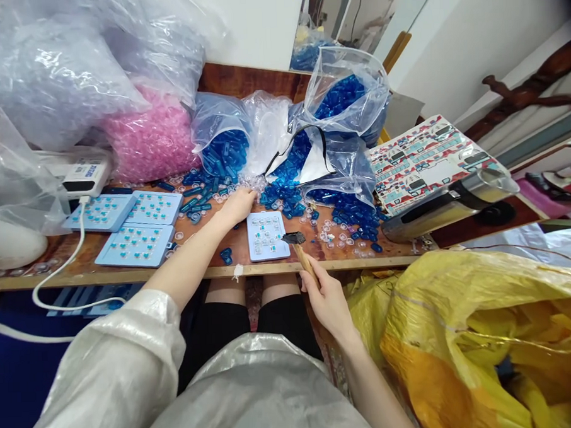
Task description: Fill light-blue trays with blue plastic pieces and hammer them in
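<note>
My right hand [324,294] is wrapped round the wooden handle of a small hammer [295,239]. Its dark head hangs over the right edge of a light blue tray [253,252], which holds several clear round pieces and small blue ones. Beyond the tray, my left hand [240,205] reaches into a scatter of clear plastic pieces [252,182]. Its fingers look drawn together at the tips; what lies between them, if anything, is too small to make out. Loose blue plastic pieces [284,192] lie just right of that hand.
Three filled blue trays [142,244] sit at the left beside a white power strip [86,177]. Bags of blue pieces [226,150] and pink pieces [152,134] line the back. A clear pitcher [450,203] lies at the right, above a large yellow sack [426,296].
</note>
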`<state>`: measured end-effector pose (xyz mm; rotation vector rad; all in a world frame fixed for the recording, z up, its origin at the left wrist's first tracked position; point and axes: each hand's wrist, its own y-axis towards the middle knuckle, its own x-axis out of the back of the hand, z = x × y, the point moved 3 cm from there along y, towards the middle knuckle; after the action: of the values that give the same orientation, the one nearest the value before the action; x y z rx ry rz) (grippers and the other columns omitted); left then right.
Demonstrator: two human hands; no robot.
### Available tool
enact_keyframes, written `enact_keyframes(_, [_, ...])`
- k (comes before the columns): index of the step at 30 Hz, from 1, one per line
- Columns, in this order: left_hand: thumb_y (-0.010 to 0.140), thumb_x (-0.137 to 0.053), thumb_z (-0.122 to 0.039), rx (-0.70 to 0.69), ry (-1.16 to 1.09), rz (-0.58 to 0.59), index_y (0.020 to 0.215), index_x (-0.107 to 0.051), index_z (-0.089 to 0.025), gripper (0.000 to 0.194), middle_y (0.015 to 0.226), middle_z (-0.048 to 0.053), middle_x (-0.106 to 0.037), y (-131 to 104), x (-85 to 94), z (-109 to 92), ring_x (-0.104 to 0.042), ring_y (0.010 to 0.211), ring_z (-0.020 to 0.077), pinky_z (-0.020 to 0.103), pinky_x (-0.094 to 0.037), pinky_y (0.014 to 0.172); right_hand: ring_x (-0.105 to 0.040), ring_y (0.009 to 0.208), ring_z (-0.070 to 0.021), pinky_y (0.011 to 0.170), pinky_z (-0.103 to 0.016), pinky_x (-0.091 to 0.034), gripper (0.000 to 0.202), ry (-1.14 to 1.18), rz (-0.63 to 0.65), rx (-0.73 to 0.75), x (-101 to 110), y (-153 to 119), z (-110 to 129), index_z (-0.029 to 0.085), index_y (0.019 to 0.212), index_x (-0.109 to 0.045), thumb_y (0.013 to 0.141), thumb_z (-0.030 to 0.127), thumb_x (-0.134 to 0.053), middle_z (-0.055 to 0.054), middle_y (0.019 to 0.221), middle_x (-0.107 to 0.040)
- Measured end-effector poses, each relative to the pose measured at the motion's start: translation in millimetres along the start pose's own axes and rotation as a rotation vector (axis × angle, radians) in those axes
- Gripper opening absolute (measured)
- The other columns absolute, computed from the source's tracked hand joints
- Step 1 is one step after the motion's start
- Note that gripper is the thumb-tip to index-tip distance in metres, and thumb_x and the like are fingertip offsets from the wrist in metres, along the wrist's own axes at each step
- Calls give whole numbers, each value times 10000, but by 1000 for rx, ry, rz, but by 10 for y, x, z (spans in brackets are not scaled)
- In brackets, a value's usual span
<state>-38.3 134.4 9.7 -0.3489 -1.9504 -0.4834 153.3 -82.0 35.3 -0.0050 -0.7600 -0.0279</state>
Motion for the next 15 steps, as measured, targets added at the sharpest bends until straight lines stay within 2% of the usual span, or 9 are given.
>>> enact_keyframes(3, [839, -399, -188, 36, 62, -34, 991, -575, -138, 238, 934, 111, -599, -161, 9, 29, -548, 878, 216, 334, -420, 805, -560, 558, -134, 608, -239, -452, 450, 24, -26, -43, 29, 9, -102, 182, 1281, -475, 884, 368, -374, 7, 627, -606])
enact_keyframes(6, [855, -403, -270, 55, 101, -64, 933, -605, -152, 247, 903, 104, -587, -358, 62, 136, -525, 907, 228, 349, -408, 831, -531, 525, -120, 578, -224, -440, 458, 76, -39, -87, 26, 52, -212, 163, 1262, -491, 874, 379, -381, 25, 588, -571])
enact_keyframes(9, [846, -422, -274, 34, 97, -117, 972, -613, -152, 259, 951, 112, -566, -408, 131, 139, -493, 962, 241, 379, -390, 870, -507, 514, -111, 538, -210, -423, 467, 157, -55, -112, -9, 129, -300, 150, 1259, -481, 872, 390, -379, 28, 601, -553])
enact_keyframes(12, [837, -436, -232, -63, 47, -132, 1036, -592, -143, 268, 1009, 112, -561, -252, 139, -123, -481, 999, 232, 379, -377, 904, -488, 510, -110, 502, -205, -408, 474, 240, -108, -120, -47, 211, -366, 149, 1262, -465, 873, 404, -373, 30, 603, -526])
enact_keyframes(15, [828, -446, -182, -202, 38, -23, 1068, -579, -140, 278, 1031, 114, -562, 9, 20, -555, -492, 996, 223, 365, -395, 887, -485, 515, -111, 497, -206, -404, 471, 274, -144, -121, -70, 258, -410, 142, 1254, -468, 875, 406, -374, 27, 600, -513])
